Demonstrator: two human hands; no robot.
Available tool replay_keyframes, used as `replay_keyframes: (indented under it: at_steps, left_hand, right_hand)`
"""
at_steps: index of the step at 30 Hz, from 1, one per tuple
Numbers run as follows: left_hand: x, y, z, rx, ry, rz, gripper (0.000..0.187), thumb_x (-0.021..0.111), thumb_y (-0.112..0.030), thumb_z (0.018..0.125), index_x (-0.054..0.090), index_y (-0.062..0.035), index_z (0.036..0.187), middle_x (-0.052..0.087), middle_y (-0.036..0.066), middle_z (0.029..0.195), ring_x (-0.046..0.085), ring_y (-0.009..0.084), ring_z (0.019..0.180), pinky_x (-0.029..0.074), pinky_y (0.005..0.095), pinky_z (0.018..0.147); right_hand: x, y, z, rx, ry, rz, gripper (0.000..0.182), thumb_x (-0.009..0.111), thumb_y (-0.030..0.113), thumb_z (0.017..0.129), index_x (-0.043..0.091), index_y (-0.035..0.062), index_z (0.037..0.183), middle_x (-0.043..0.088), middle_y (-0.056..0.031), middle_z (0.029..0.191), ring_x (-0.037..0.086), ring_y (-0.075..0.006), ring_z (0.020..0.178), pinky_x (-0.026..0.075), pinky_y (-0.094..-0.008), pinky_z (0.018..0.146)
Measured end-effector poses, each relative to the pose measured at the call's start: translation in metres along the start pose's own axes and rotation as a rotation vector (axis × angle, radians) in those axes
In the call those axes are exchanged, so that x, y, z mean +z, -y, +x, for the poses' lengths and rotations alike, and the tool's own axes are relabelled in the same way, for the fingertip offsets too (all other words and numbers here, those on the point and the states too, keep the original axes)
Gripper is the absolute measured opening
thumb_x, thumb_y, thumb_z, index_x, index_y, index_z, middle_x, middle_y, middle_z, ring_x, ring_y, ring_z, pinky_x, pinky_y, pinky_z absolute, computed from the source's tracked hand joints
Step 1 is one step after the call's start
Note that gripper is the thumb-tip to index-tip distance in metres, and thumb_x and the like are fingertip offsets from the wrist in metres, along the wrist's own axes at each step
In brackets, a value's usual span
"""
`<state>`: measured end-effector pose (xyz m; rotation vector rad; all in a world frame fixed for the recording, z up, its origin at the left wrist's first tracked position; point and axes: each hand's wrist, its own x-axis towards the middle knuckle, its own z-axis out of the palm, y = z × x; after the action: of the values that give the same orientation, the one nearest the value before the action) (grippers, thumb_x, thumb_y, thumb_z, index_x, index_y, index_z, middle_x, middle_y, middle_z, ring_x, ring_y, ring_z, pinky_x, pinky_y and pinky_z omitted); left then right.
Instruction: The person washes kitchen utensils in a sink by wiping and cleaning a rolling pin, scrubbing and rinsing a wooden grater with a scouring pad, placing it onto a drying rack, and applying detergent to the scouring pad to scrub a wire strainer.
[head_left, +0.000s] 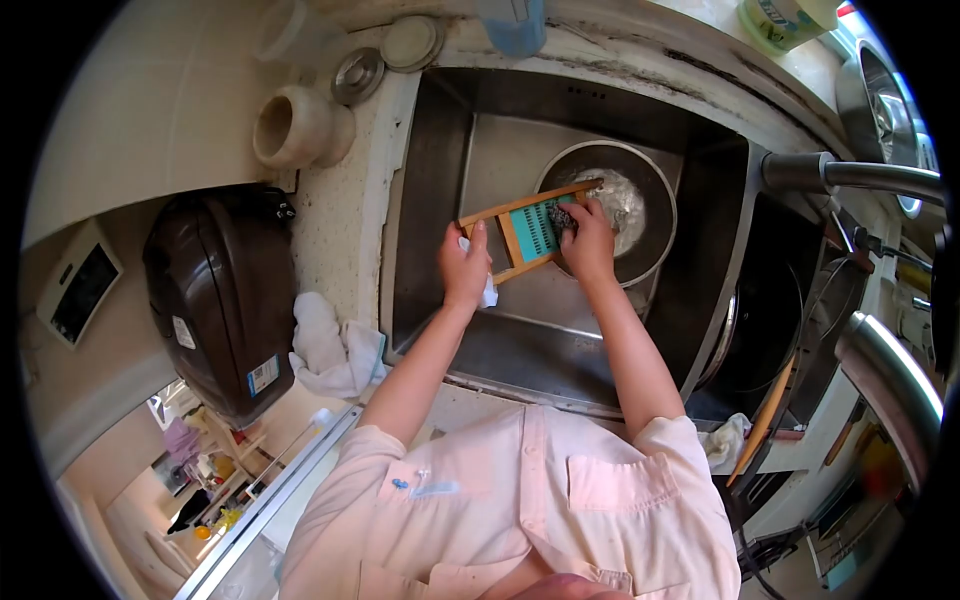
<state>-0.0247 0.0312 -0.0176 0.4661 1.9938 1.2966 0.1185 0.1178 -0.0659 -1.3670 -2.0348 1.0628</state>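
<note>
A wooden-framed grater [503, 238] with a teal toothed plate is held tilted over the sink [500, 335]. My left hand [464, 268] is closed around its left end, with a piece of white cloth [489, 293] showing beneath the fingers. Pinched in my right hand [590, 240] is a dark steel wool scrubber [557, 216], pressed against the right part of the teal plate. Behind the grater's right end stands a round metal basin [658, 262] in the sink, with water glinting inside. Part of its rim is hidden by my right hand and the grater.
Left of the sink are a brown appliance [215, 300], a white cloth [335, 350], a stone-like jar [305, 127] and round lids [358, 76]. A faucet [850, 174] reaches in from the right. A blue container [512, 25] stands on the back ledge.
</note>
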Motion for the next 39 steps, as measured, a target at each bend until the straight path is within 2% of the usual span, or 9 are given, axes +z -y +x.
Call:
replay_keyframes:
  at_steps: [7, 11, 15, 18, 22, 29, 32, 33, 39]
  left_hand:
    - [0.000, -0.009, -0.001, 0.017, 0.029, 0.001, 0.017, 0.056, -0.021, 0.086, 0.052, -0.0044, 0.084, 0.049, -0.003, 0.058, 0.044, 0.0050, 0.044, 0.035, 0.0219, 0.040]
    - [0.003, -0.009, -0.001, 0.063, 0.030, -0.009, 0.018, 0.057, -0.022, 0.086, 0.052, -0.0045, 0.083, 0.049, -0.003, 0.058, 0.044, 0.0049, 0.043, 0.035, 0.0220, 0.040]
    - [0.000, -0.010, -0.003, 0.051, 0.033, -0.031, 0.018, 0.057, -0.022, 0.086, 0.051, -0.0046, 0.085, 0.047, -0.003, 0.057, 0.044, 0.0051, 0.043, 0.035, 0.0221, 0.039]
    - [-0.001, -0.011, -0.003, 0.048, 0.041, -0.031, 0.019, 0.056, -0.023, 0.086, 0.050, -0.0049, 0.085, 0.046, -0.003, 0.057, 0.044, 0.0053, 0.043, 0.034, 0.0220, 0.039]
    - [0.006, -0.022, -0.007, 0.091, 0.032, 0.008, 0.019, 0.056, -0.022, 0.086, 0.050, -0.0049, 0.083, 0.046, -0.003, 0.056, 0.044, 0.0054, 0.043, 0.034, 0.0220, 0.039]
    - [0.004, -0.030, -0.011, 0.042, 0.014, 0.064, 0.019, 0.055, -0.022, 0.087, 0.052, -0.0040, 0.082, 0.047, -0.002, 0.054, 0.044, 0.0052, 0.046, 0.034, 0.0216, 0.043]
    - [0.004, -0.033, -0.010, 0.046, -0.015, 0.091, 0.019, 0.055, -0.021, 0.087, 0.052, -0.0037, 0.082, 0.047, -0.002, 0.052, 0.044, 0.0052, 0.045, 0.034, 0.0219, 0.042]
    - [0.005, -0.033, -0.009, 0.052, -0.020, 0.094, 0.019, 0.055, -0.021, 0.087, 0.052, -0.0036, 0.081, 0.047, -0.002, 0.052, 0.043, 0.0051, 0.045, 0.034, 0.0219, 0.042]
    - [0.006, -0.028, -0.011, 0.039, -0.025, 0.054, 0.018, 0.055, -0.021, 0.087, 0.052, -0.0041, 0.083, 0.046, -0.002, 0.052, 0.043, 0.0043, 0.044, 0.033, 0.0214, 0.042]
  right_hand:
    - [-0.026, 0.035, -0.022, -0.200, 0.253, -0.143, 0.036, 0.055, -0.003, 0.067, 0.060, 0.0084, 0.101, 0.053, -0.0082, 0.098, 0.051, -0.0309, 0.086, 0.046, -0.0400, 0.072]
    - [-0.017, 0.020, 0.005, -0.029, -0.039, 0.030, 0.037, 0.056, -0.004, 0.065, 0.061, 0.0110, 0.098, 0.053, -0.0072, 0.096, 0.051, -0.0300, 0.087, 0.046, -0.0392, 0.072]
    - [-0.013, 0.031, -0.012, -0.189, 0.019, -0.035, 0.038, 0.056, -0.007, 0.062, 0.060, 0.0092, 0.097, 0.054, -0.0085, 0.095, 0.051, -0.0307, 0.085, 0.045, -0.0386, 0.073]
    - [-0.016, 0.018, 0.000, -0.008, 0.022, -0.178, 0.038, 0.057, -0.007, 0.061, 0.059, 0.0094, 0.095, 0.052, -0.0069, 0.097, 0.050, -0.0300, 0.088, 0.045, -0.0388, 0.074]
    - [-0.014, 0.050, -0.009, -0.129, -0.005, 0.077, 0.038, 0.056, -0.006, 0.062, 0.059, 0.0092, 0.097, 0.054, -0.0103, 0.097, 0.052, -0.0319, 0.089, 0.044, -0.0381, 0.076]
    - [-0.041, -0.035, 0.032, 0.141, -0.259, -0.209, 0.035, 0.055, -0.001, 0.070, 0.057, 0.0106, 0.102, 0.052, -0.0122, 0.104, 0.051, -0.0328, 0.094, 0.044, -0.0398, 0.078]
    - [-0.016, -0.087, 0.031, 0.481, -0.159, -0.477, 0.033, 0.056, 0.005, 0.072, 0.057, 0.0097, 0.104, 0.052, -0.0134, 0.105, 0.052, -0.0332, 0.093, 0.045, -0.0396, 0.079]
    - [-0.011, -0.093, 0.028, 0.548, -0.068, -0.159, 0.033, 0.056, 0.009, 0.073, 0.056, 0.0088, 0.105, 0.051, -0.0145, 0.106, 0.052, -0.0336, 0.094, 0.045, -0.0396, 0.081]
    - [-0.001, 0.021, -0.010, 0.149, -0.005, 0.098, 0.030, 0.055, 0.005, 0.072, 0.054, 0.0057, 0.102, 0.052, -0.0153, 0.100, 0.052, -0.0336, 0.093, 0.044, -0.0399, 0.079]
